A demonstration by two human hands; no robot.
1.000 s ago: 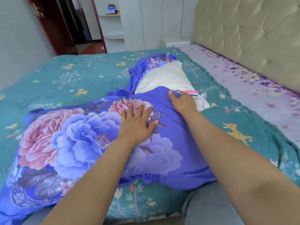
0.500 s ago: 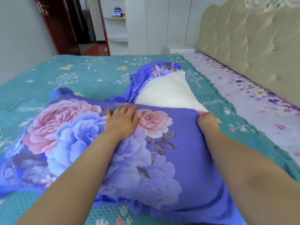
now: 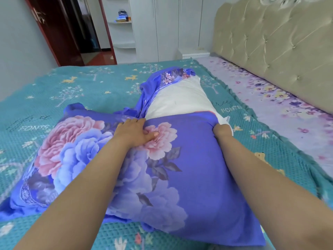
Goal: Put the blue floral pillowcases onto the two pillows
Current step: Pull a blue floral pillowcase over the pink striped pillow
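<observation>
A pillow in a blue floral pillowcase (image 3: 189,168) lies across the teal bedspread in front of me. My left hand (image 3: 134,131) grips its far edge, fingers curled over the rim and thumb on a pink flower. My right hand (image 3: 222,131) is bent over the far right corner where the case ends. Its fingers are hidden, folded down around the edge. Beyond lies a bare white pillow (image 3: 178,101). The second blue floral pillowcase (image 3: 162,82) is bunched along that pillow's left side and far end.
The teal bedspread (image 3: 81,91) covers most of the bed, with a purple floral sheet (image 3: 270,98) to the right. A beige tufted headboard (image 3: 270,42) stands on the right. White wardrobes, a small white nightstand (image 3: 192,53) and a dark red door (image 3: 59,29) are behind the bed.
My left hand has slid from the middle of the covered pillow to its far edge. My right hand's flat fingers have curled down over the far right corner, out of sight.
</observation>
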